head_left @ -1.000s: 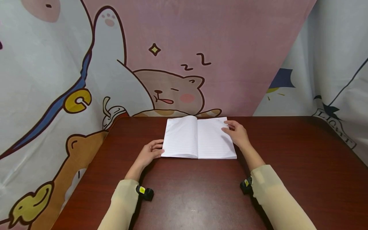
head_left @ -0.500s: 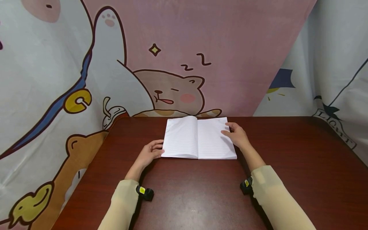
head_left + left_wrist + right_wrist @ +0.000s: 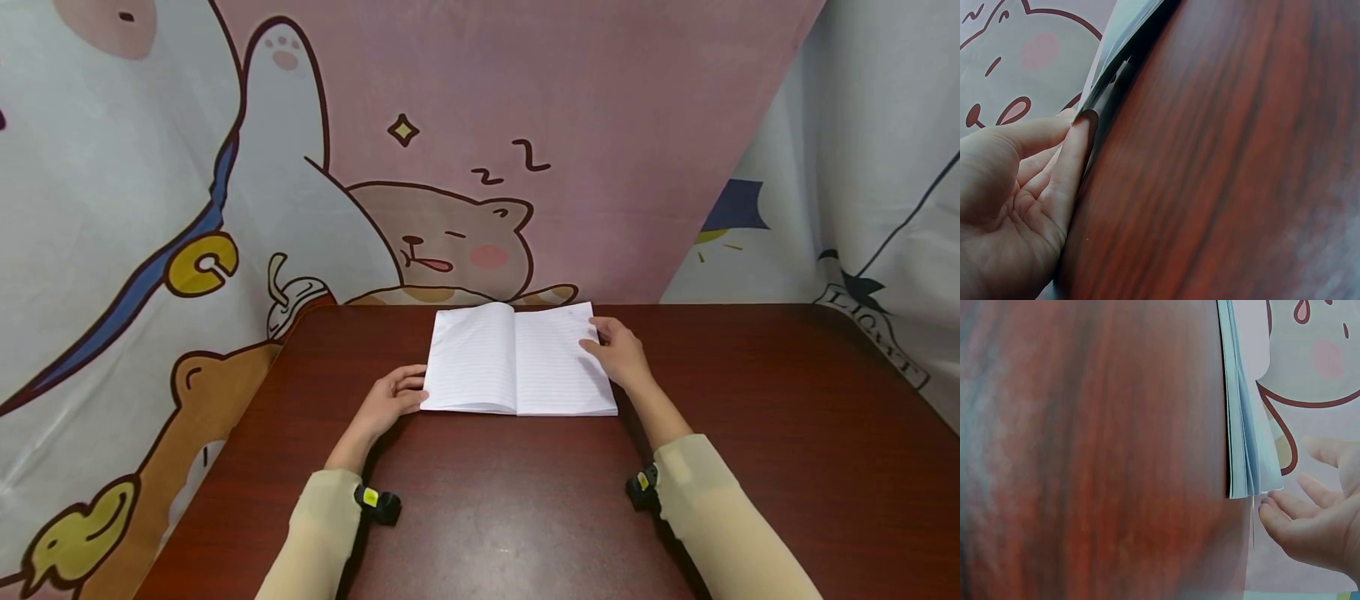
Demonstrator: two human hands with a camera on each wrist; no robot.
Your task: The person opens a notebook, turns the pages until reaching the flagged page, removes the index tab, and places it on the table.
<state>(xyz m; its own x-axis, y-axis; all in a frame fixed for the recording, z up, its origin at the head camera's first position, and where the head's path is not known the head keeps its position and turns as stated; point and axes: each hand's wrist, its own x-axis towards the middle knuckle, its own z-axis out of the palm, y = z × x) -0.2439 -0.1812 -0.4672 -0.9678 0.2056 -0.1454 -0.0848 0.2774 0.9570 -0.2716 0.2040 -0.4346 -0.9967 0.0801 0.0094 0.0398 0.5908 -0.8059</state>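
Observation:
An open notebook with white ruled pages lies near the table's far edge. At its left side, my left hand pinches the edge near the front corner; the left wrist view shows the thumb above and fingers beneath the edge. My right hand is at the right page, its thumb over the page and its other fingers by the outer edge. In the right wrist view, its fingers are spread and relaxed, with the thumb close to the page corner. The far right page corner stands slightly raised.
The brown wooden table stretches around the notebook. Behind it hangs a cartoon-printed cloth, which meets the far table edge. Black wrist cameras sit on both forearms, by the pale yellow sleeves.
The right hand's fingertips have shifted slightly at the page edge, thumb and index finger now further apart. The right page's far corner has risen a little. The left hand keeps its place.

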